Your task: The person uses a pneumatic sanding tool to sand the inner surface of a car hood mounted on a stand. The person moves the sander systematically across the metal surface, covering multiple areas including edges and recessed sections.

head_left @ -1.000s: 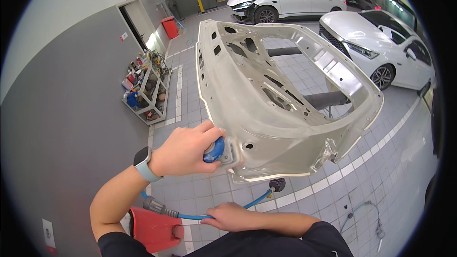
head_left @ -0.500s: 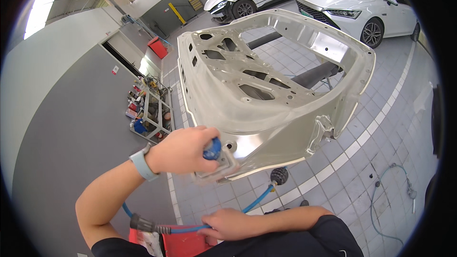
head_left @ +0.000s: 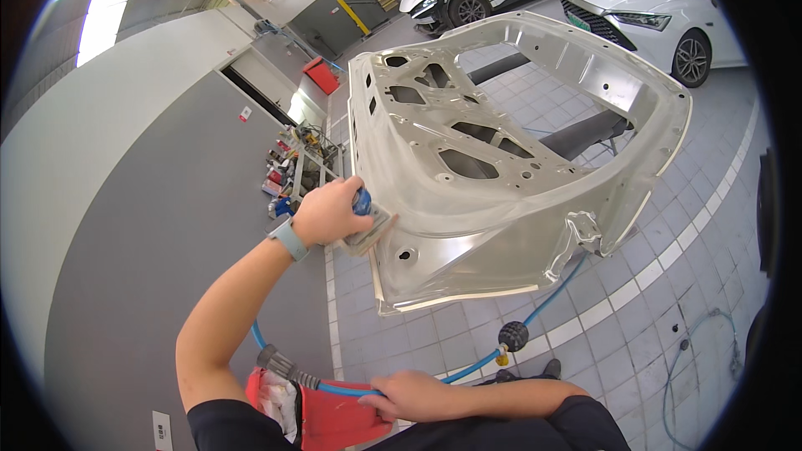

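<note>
My left hand [head_left: 327, 210], with a pale band on its wrist, is closed around the blue round top of a sander [head_left: 368, 232]. Its grey rectangular pad rests against the left edge of a beige-grey car tailgate [head_left: 493, 230]. That panel is bare, with several cut-outs and a large window opening. Low down near my body, my right hand [head_left: 411, 395] grips a blue air hose [head_left: 469, 369]. To the left of this hand the hose meets a dark grey ribbed connector [head_left: 284, 365]; to the right hangs a black ball-shaped fitting [head_left: 513, 336].
Dark padded stand arms [head_left: 585, 132] show through the window opening. A cart [head_left: 305, 171] with bottles and tools stands by the grey wall at left. Below me is a red bin [head_left: 342, 418]. Another hose [head_left: 668, 392] lies on the tiled floor. White cars [head_left: 618, 0] stand behind.
My left hand has moved the sander from the panel's near corner up along its left edge, away from me. My right hand still holds the hose. The view has shifted.
</note>
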